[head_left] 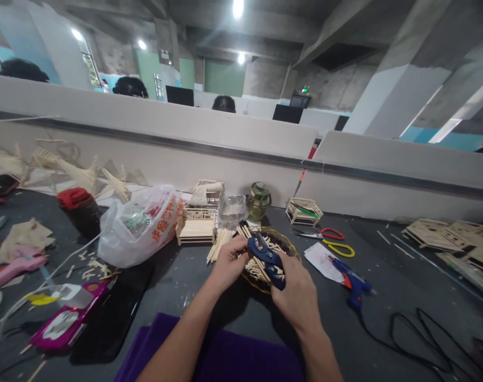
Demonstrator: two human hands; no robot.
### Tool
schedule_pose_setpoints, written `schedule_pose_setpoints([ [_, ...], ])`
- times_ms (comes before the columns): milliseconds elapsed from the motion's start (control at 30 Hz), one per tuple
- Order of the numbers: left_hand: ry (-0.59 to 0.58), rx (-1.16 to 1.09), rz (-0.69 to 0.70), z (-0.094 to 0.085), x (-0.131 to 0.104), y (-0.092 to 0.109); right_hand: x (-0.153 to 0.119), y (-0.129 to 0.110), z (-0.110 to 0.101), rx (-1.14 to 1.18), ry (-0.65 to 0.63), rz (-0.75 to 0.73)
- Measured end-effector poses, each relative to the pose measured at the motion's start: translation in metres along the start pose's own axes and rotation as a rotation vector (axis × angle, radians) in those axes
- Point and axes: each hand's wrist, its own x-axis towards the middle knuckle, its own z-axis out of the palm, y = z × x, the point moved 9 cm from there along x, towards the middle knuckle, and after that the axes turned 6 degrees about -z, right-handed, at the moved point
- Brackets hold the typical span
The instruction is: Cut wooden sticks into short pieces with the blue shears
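Observation:
My right hand [297, 292] is wrapped around a blue-handled hand cutter [267, 255], its head pointing left. My left hand [228, 261] is closed in a pinch right beside the cutter's head; what sits between its fingertips is too small to make out. Both hands are over a round woven basket [296, 248] heaped with short wooden sticks [258, 271]. More long sticks [219, 243] lie in a bundle just behind my left hand. The hands and cutter hide part of the basket.
Small stick-built furniture [196, 225], a plastic bag [140, 228] and a green jar [258, 201] stand toward the partition. At right lie scissors [339, 248] and a blue glue gun [358, 286] with a trailing cord. A phone [112, 313] and purple cloth [249, 355] are nearer me.

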Motion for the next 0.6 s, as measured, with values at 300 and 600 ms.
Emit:
schedule_pose_setpoints([
  [300, -0.047, -0.046, -0.056, 0.0054, -0.0001, -0.0015, -0.0011, 0.0037, 0.0015, 0.057, -0.003, 0.015],
  [600, -0.018, -0.010, -0.067, 0.0023, -0.0001, -0.0032, -0.0033, 0.0037, 0.0043, 0.085, -0.036, 0.031],
])
